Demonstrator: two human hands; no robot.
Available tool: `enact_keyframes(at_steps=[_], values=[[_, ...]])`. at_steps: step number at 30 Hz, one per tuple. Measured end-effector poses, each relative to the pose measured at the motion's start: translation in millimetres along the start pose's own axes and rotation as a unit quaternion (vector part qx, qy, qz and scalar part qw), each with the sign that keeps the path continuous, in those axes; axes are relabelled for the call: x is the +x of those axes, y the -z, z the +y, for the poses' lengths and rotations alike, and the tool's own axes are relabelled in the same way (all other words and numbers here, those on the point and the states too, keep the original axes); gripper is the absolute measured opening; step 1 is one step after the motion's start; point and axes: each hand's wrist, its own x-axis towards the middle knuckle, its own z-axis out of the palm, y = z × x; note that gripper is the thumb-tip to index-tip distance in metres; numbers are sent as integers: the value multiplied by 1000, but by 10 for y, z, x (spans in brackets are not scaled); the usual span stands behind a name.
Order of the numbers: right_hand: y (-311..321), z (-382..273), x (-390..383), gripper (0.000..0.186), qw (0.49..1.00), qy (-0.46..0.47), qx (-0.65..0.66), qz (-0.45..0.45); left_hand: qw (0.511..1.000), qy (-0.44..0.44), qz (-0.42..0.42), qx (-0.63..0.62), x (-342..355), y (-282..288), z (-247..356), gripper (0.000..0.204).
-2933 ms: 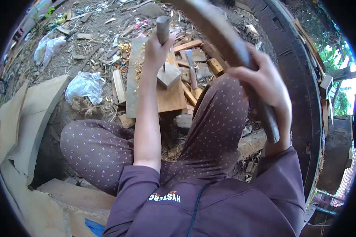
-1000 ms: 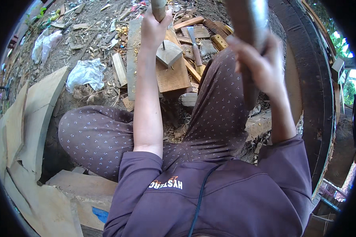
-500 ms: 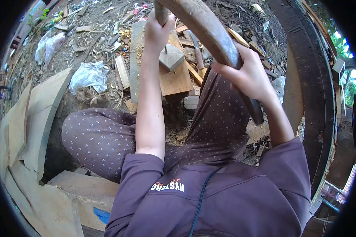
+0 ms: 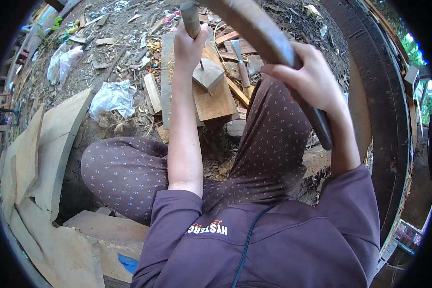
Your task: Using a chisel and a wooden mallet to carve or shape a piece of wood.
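Note:
A wooden-handled chisel (image 4: 190, 19) stands upright in my left hand (image 4: 188, 50), fingers wrapped round the grip. Its thin dark shaft shows beside the hand and meets a small pale wooden block (image 4: 208, 77). That block lies on a thicker brown wooden block (image 4: 213, 102) in front of my crossed legs. My right hand (image 4: 313, 77) grips a heavy, curved wooden club (image 4: 260, 31) by its narrower part. The club's thick end runs out past the upper edge, and its tail hangs below my wrist. A gap shows between the club and the chisel's handle top.
Another chisel-like tool (image 4: 241, 67) with a wooden handle lies right of the blocks among scrap wood. A grey board (image 4: 167, 81) lies left of them. Crumpled plastic (image 4: 113, 98) and large planks (image 4: 57, 144) are at the left. A dark curved timber (image 4: 386, 96) rises at the right.
My right hand and the club have shifted right, uncovering the chisel's handle top. The left hand keeps its hold on the chisel. The whole view has shifted slightly.

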Motion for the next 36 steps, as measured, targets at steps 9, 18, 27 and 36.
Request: enact_keyframes(at_steps=[9,18,27,36], values=[[-150,-82,-116,37,981,52,161,92,997,-62,-5,-52,36,-20,23,17],[137,-430,-284,31,981,36,135,132,998,-48,-8,-45,23,-78,91,20],[-266,-150,1,44,998,33,-19,56,993,-15,-12,-121,50,1,-13,15],[-681,-85,-52,41,919,-17,390,53,981,149,10,-128,0,51,143,19]])
